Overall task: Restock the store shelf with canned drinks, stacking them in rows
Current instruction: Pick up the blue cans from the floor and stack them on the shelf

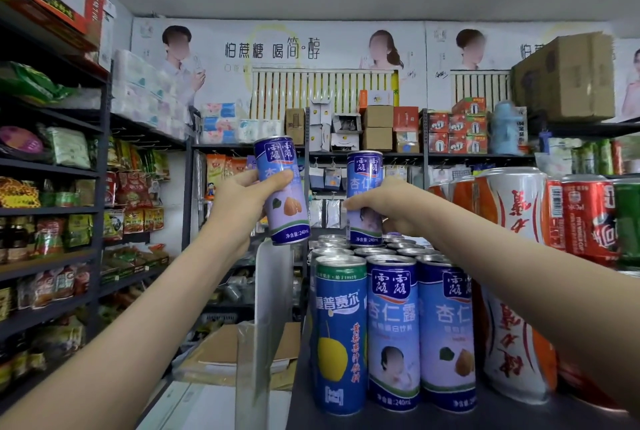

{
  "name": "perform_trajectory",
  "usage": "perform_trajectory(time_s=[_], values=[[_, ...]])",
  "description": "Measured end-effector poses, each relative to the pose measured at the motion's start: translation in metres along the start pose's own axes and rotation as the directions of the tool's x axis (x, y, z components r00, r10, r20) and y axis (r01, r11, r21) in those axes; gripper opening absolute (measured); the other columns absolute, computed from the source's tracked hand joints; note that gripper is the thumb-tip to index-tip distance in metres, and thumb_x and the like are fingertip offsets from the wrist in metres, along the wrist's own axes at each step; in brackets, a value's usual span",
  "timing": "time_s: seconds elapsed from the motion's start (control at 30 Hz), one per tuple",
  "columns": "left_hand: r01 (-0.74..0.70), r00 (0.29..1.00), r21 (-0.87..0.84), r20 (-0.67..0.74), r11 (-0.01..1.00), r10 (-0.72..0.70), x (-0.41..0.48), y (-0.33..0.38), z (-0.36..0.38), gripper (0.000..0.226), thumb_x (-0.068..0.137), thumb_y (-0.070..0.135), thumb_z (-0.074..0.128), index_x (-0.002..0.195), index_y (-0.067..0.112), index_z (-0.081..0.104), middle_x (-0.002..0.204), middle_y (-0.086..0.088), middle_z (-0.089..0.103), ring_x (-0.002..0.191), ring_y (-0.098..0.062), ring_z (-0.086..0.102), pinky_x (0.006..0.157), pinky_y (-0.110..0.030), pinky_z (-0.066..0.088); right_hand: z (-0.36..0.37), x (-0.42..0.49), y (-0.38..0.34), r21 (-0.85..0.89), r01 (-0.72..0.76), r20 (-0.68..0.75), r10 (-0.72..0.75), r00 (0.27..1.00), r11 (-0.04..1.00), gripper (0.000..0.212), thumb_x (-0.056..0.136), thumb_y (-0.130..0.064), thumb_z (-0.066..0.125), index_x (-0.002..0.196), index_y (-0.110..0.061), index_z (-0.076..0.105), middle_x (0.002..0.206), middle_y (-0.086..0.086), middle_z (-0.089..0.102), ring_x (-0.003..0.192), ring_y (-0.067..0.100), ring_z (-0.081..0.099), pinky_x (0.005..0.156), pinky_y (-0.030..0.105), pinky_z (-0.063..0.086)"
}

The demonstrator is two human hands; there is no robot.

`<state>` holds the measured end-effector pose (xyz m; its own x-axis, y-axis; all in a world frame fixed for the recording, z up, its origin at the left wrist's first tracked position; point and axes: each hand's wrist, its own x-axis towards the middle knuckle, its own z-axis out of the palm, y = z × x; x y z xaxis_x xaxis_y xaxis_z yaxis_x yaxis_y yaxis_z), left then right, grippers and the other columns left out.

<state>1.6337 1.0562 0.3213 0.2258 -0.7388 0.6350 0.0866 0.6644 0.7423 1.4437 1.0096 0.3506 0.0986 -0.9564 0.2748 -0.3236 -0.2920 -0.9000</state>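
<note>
My left hand (242, 199) grips a blue and lilac drink can (282, 190), held upright in the air left of the shelf. My right hand (384, 207) grips a second can of the same kind (364, 197), its base resting on the tops of the cans in the bottom layer (363, 251). That layer stands in rows on the dark shelf (381, 419). In its front row are a blue can with a yellow fruit (339, 336) and two blue and lilac cans (393, 329) (446, 336).
Tall white and orange cans (512, 284) and red cans (588, 218) stand right of the stack. A clear divider panel (266, 325) rises at the shelf's left edge. Cardboard (242, 350) lies below. Snack shelves (52, 207) fill the left side.
</note>
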Motion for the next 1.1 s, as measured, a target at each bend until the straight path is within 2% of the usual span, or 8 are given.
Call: perform_trajectory(time_s=[0.1,0.2,0.33,0.47,0.63,0.83,0.97,1.1], values=[[0.037,0.999,0.03,-0.006,0.999,-0.037,0.001,-0.006,-0.001,0.009,0.083,0.018,0.07,0.091,0.017,0.067,0.082,-0.004,0.073,0.066,-0.017,0.068,0.047,-0.02,0.05,-0.001,0.0,0.0,-0.002,-0.002,0.015,0.002,1.0,1.0,0.042,0.082,-0.008,0.072,0.115,0.004,0.05,0.088,0.017,0.06,0.056,0.018,0.054,0.043,0.019,0.048],[0.055,0.998,0.046,0.002,0.997,-0.055,0.001,-0.01,-0.002,0.01,0.082,0.022,0.07,0.092,0.02,0.068,0.08,-0.001,0.074,0.069,-0.018,0.069,0.05,-0.021,0.051,-0.001,0.004,0.002,-0.019,0.008,-0.003,-0.008,1.0,1.0,0.032,0.082,-0.008,0.072,0.106,0.001,0.053,0.084,0.015,0.06,0.054,0.017,0.055,0.039,0.018,0.045],[0.038,0.999,0.041,0.017,0.998,-0.038,0.001,-0.012,-0.002,0.008,0.082,0.019,0.07,0.09,0.02,0.068,0.074,0.003,0.074,0.065,-0.013,0.069,0.053,-0.021,0.054,-0.002,0.006,0.005,-0.06,0.042,-0.056,-0.045,0.997,0.997,0.035,0.079,-0.009,0.075,0.107,-0.001,0.056,0.092,0.017,0.066,0.066,0.023,0.063,0.048,0.024,0.047],[0.037,0.999,0.047,0.03,0.998,-0.038,0.002,-0.013,-0.002,0.008,0.082,0.019,0.07,0.09,0.019,0.068,0.078,0.0,0.074,0.067,-0.014,0.069,0.064,-0.029,0.056,-0.005,0.001,0.002,-0.107,0.053,-0.037,-0.057,0.998,0.993,0.03,0.08,-0.013,0.074,0.102,-0.007,0.055,0.079,0.009,0.063,0.057,0.018,0.058,0.04,0.018,0.04],[0.03,0.999,0.038,0.043,0.999,-0.031,0.003,-0.012,0.001,0.007,0.082,0.017,0.07,0.089,0.018,0.067,0.074,0.002,0.074,0.064,-0.012,0.069,0.059,-0.026,0.056,-0.005,-0.001,0.002,-0.105,0.048,-0.028,-0.051,0.998,0.993,0.029,0.08,-0.012,0.074,0.1,-0.006,0.054,0.076,0.01,0.062,0.052,0.016,0.056,0.037,0.014,0.039],[0.03,0.997,0.044,0.063,0.999,-0.033,0.001,-0.009,0.003,0.007,0.083,0.019,0.07,0.089,0.017,0.067,0.073,0.002,0.073,0.063,-0.012,0.068,0.059,-0.026,0.056,-0.004,0.001,0.003,-0.075,0.044,-0.02,-0.046,0.999,0.996,0.031,0.08,-0.016,0.074,0.099,-0.008,0.051,0.093,0.015,0.063,0.07,0.023,0.058,0.056,0.027,0.05],[0.026,0.998,0.038,0.054,0.999,-0.028,0.002,-0.007,0.003,0.008,0.082,0.02,0.07,0.089,0.017,0.067,0.072,0.003,0.073,0.063,-0.011,0.069,0.058,-0.025,0.056,-0.002,-0.002,0.002,-0.128,0.054,-0.011,-0.056,0.998,0.99,0.033,0.081,-0.021,0.074,0.102,-0.007,0.054,0.092,0.013,0.065,0.07,0.021,0.061,0.054,0.024,0.051],[0.027,0.999,0.038,0.045,0.999,-0.029,0.001,-0.003,0.003,0.009,0.081,0.022,0.071,0.089,0.019,0.068,0.077,0.001,0.073,0.069,-0.015,0.068,0.069,-0.031,0.054,-0.002,-0.003,0.0,-0.281,0.037,-0.035,-0.049,0.998,0.959,0.048,0.073,-0.038,0.079,0.103,-0.007,0.057,0.105,0.015,0.069,0.096,0.03,0.066,0.09,0.044,0.052]])
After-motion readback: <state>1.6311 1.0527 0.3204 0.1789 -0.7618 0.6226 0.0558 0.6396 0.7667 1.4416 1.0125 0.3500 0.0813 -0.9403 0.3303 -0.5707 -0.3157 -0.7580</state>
